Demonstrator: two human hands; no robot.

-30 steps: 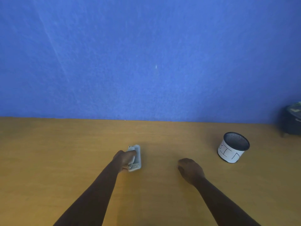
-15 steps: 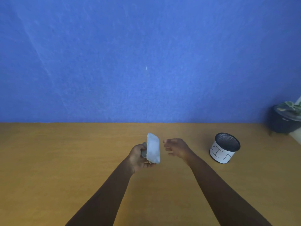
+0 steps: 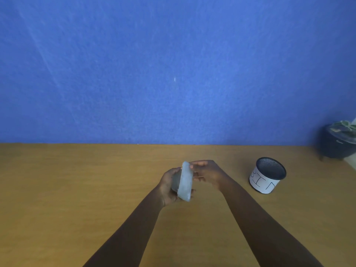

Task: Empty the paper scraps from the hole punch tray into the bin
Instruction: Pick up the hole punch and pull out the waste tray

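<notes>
Left-hand fingers [image 3: 189,191] clamp the hole punch [image 3: 185,182], tipped on edge above the table [image 3: 77,189]. The right hand [image 3: 207,173] pinches its top edge, likely to free the tray. The bin [image 3: 267,178] stands at three o'clock, well apart.

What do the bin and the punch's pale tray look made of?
Bin: looks like black metal mesh, going by the fine grid inside the rim, wrapped in matte white paper with hand-drawn letters. Hole punch tray: likely frosted, translucent plastic, judging by its pale, cloudy, dull face; blur leaves this open.
</notes>
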